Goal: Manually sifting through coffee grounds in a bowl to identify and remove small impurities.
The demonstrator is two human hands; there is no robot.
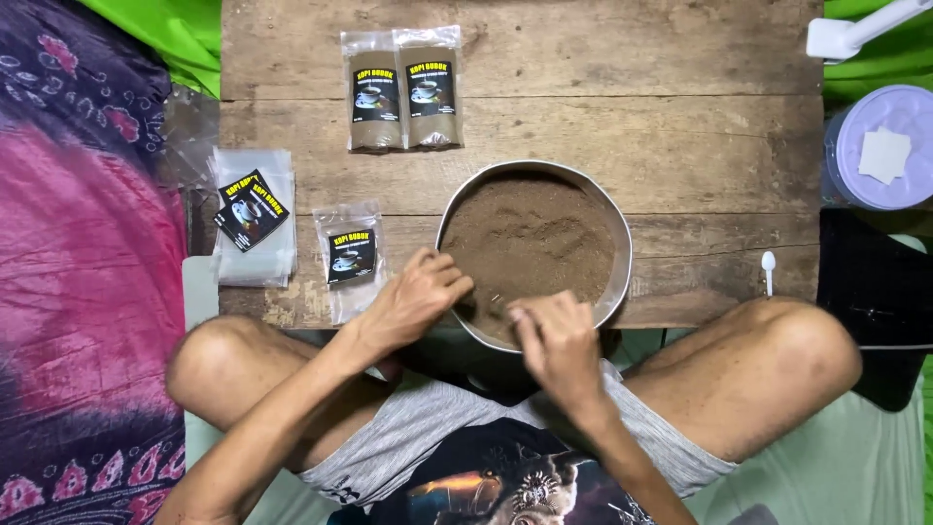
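Note:
A round metal bowl (622, 255) full of fine brown powder (530, 238) sits on a wooden board in front of me. My left hand (413, 299) rests on the bowl's near left rim with its fingers curled over the edge. Over the near rim, my right hand (554, 335) has its fingers pinched together just above the powder; whether they hold anything is hidden. A small clear pouch with a dark label (350, 258) lies flat just left of my left hand.
Two filled powder pouches (403, 89) lie side by side at the board's far edge. A stack of clear pouches with loose dark labels (253, 216) lies at the left. A white spoon (768, 270) and a lavender-lidded tub (880, 146) are at the right. My knees flank the bowl.

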